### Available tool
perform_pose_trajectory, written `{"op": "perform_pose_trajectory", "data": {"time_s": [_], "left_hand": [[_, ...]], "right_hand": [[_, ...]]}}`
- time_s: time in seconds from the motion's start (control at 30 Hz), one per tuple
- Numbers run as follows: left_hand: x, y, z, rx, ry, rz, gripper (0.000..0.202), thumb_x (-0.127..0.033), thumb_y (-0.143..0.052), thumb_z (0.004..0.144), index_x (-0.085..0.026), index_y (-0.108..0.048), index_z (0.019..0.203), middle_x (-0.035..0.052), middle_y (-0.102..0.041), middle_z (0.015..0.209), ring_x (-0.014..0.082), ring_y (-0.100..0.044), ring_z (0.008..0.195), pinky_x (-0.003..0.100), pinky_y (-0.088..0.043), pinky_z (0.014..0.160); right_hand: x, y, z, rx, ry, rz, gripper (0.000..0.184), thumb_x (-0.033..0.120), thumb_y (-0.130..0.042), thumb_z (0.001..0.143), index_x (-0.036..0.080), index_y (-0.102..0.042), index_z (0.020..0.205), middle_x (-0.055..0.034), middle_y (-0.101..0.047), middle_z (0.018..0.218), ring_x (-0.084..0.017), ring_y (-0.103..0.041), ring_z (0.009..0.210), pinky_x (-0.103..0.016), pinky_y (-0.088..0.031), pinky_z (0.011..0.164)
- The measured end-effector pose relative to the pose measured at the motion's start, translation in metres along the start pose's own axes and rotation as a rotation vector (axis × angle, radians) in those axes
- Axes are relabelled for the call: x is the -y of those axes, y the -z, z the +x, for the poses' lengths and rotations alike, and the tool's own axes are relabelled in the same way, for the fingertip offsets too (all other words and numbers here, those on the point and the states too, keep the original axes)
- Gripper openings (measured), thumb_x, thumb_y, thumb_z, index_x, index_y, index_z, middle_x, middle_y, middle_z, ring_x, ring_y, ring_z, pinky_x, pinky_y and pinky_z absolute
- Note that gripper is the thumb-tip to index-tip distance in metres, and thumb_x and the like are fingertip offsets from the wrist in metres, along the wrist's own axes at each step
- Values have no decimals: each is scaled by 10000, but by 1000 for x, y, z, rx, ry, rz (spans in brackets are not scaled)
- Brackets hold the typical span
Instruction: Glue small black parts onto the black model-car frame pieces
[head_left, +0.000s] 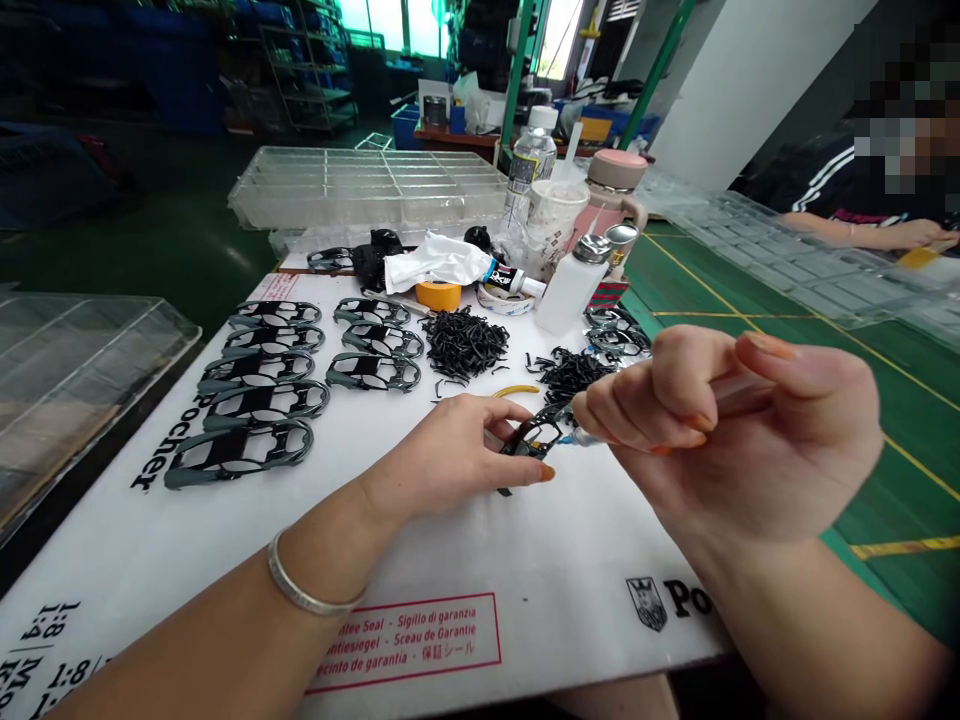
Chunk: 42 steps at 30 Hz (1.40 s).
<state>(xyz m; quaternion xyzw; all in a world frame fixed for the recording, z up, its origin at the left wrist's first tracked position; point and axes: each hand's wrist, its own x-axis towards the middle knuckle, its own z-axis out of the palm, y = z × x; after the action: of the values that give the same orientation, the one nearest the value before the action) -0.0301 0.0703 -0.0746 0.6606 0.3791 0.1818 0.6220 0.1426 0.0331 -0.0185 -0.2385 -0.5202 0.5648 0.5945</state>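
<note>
Your left hand grips a black plastic frame, while your right hand pinches a blue-tipped applicator just beside it.

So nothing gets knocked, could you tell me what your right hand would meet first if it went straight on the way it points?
Probably the black frame held by the left hand, just ahead of the blue-tipped applicator in the right hand; depth is unclear.

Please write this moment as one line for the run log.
left hand: holds black plastic frame | right hand: holds blue-tipped syringe at frame
</note>
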Motion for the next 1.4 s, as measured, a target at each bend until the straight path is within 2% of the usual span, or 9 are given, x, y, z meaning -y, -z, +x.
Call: {"op": "perform_pose_trajectory", "data": {"time_s": [0.23, 0.47, 0.9, 1.2, 1.3, 1.4], "left_hand": [[-3, 1, -1, -24, 24, 34, 482, -390, -784, 671, -187, -637, 1083, -41, -486, 736, 99, -460, 615, 224, -355, 538], [-3, 2, 0, -17, 11, 55, 391, -391, -768, 688, -187, -644, 998, -38, -486, 729, 111, -494, 622, 235, -380, 555], [-4, 1, -2, -26, 34, 57, 450, -404, -774, 677, -189, -646, 1051, -29, -538, 712, 131, -540, 625, 240, -403, 558], [-3, 1, -2, -22, 35, 22, 478, -400, -782, 677, -202, -644, 1089, -36, -517, 713, 122, -518, 626, 241, -406, 564], [-1, 1, -1, -25, 43, 11, 502, -406, -791, 672, -203, -640, 1107, -14, -567, 785, 126, -527, 655, 244, -411, 574], [0, 1, 0, -44, 56, 29, 563, -418, -799, 663, -200, -632, 1154, 29, -620, 899, 152, -568, 718, 261, -446, 615]], "right_hand": [[3, 0, 0, -6, -19, -3, 375, 378, -467, 848, 186, -451, 526, 26, -268, 425, -99, -264, 384, -292, -252, 455], [0, 1, 1, 22, -4, 7, 386, 398, -467, 840, 182, -433, 522, 31, -252, 423, -93, -244, 380, -287, -234, 448], [2, 3, 2, 24, -2, -22, 392, 385, -418, 861, 189, -453, 523, 28, -255, 426, -98, -225, 396, -289, -260, 450], [0, 2, 3, 20, 11, -29, 408, 402, -488, 829, 176, -450, 492, 28, -264, 412, -87, -262, 361, -286, -257, 438], [8, 8, 4, -21, -26, -19, 441, 462, -557, 829, 190, -460, 496, 34, -270, 418, -91, -271, 369, -288, -268, 430], [25, 22, 8, -90, -81, 23, 465, 558, -613, 819, 213, -466, 543, 49, -253, 441, -105, -283, 393, -284, -280, 421]]}}
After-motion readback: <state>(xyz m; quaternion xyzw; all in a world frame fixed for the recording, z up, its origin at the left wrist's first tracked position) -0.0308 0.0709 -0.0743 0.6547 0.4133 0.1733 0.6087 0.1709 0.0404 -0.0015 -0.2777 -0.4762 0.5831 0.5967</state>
